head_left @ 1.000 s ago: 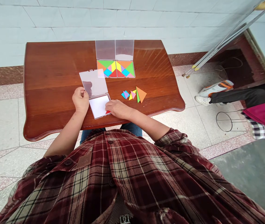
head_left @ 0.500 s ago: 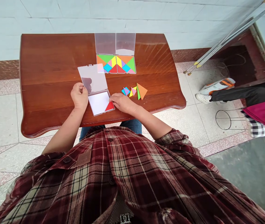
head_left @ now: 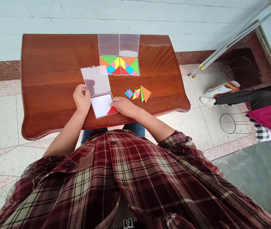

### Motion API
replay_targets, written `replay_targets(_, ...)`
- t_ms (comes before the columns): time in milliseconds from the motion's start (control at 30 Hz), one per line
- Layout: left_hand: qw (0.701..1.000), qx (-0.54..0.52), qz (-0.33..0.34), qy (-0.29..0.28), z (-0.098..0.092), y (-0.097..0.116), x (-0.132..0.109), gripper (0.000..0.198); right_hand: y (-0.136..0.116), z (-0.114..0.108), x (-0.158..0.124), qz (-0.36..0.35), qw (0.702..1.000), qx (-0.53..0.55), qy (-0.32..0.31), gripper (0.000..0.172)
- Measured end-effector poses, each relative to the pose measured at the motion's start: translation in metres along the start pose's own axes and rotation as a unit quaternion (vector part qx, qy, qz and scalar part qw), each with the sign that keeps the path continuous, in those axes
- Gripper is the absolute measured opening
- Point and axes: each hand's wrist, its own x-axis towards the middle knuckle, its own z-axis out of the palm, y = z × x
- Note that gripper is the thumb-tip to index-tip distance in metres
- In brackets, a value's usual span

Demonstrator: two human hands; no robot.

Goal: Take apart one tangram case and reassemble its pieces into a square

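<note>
A flat tangram case (head_left: 101,106) lies open near the table's front edge, its clear lid (head_left: 96,79) leaning back over the corner of another case. My left hand (head_left: 81,98) is closed at the lid's left edge, thumb and forefinger pinched there. Inside the case, a red triangle (head_left: 112,110) sits in the lower right corner on a white base. The fingers of my right hand (head_left: 123,106) are together on that triangle, covering its upper part. Right of this hand lie loose pieces: an orange triangle (head_left: 145,93) over a green one, and several small blue, purple, yellow and pink pieces.
Two filled tangram cases (head_left: 119,65) stand open side by side at the back of the brown wooden table (head_left: 59,66). A tiled wall rises behind it. At the right are crutches (head_left: 221,47), a wire stand (head_left: 227,123) and another person's leg (head_left: 235,96).
My right hand has shifted slightly left and down, covering more of the red triangle. My left hand stays at the lid's edge. The whole view has moved a little.
</note>
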Motion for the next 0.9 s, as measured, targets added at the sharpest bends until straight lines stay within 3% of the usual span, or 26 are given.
replay_targets(267, 1.000, 0.000, -0.018, -0.006, -0.001, 0.003, 0.000, 0.009, 0.000, 0.002, 0.001, 0.007, 1.000, 0.015, 0.005, 0.036)
replay_targets(433, 1.000, -0.002, -0.007, -0.001, 0.000, 0.003, 0.000, 0.009, 0.000, -0.001, -0.003, 0.025, 0.997, 0.060, 0.045, 0.040)
replay_targets(733, 1.000, 0.017, 0.003, 0.006, -0.002, 0.004, -0.001, 0.008, -0.002, 0.010, -0.007, 0.025, 0.998, 0.050, 0.019, 0.035)
replay_targets(900, 0.999, 0.022, -0.004, -0.023, -0.002, 0.008, -0.002, 0.012, -0.001, 0.009, -0.009, 0.034, 0.995, 0.073, 0.057, 0.040)
